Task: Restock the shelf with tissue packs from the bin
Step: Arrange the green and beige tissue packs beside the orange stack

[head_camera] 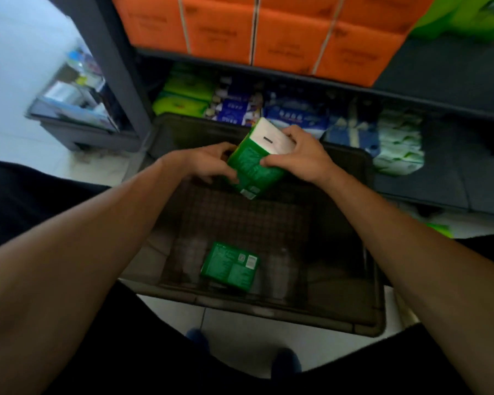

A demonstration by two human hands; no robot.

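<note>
Pale tiled floor (240,320) underfoot, toes of two dark shoes (285,362) at the bottom edge. Person stands over the work, both bare arms reaching forward.

Dark mesh-bottomed bin (378,280) sits on the floor just ahead of the feet. One loose pack (230,265), green, lies flat near the bin's near wall. Nothing else visible inside.

Above the bin's far half: held pack (254,169), green with a white end, tilted with the white end up and away.
- left hand (203,163): fingers curled round the pack's left edge; the tips are partly hidden, so the depth of the hold is uncertain.
- right hand (304,158): thumb pressed on the green face, fingers wrapped over the white end. Firm-looking clamp.

Beyond the bin, the shelf (454,172) has a low tier crowded with lime packs (183,95), blue packs (294,115) and white-and-green packs (399,143); bare board shows to the right. Orange packs (291,44) fill the tier above. Far rows are blurred; labels unreadable.

Judgement: carry to shelf in hand; one pack left after this.

Risks:
- Soft wrapper, tilted pack: loosening one hand early could let it slide back into the bin.
- Crowded low tier: pushing in where rows are full could knock neighbours forward into the bin, which stands close against it.
- Upper tier's edge overhangs the low tier; knuckles or the pack may catch on it.
</note>
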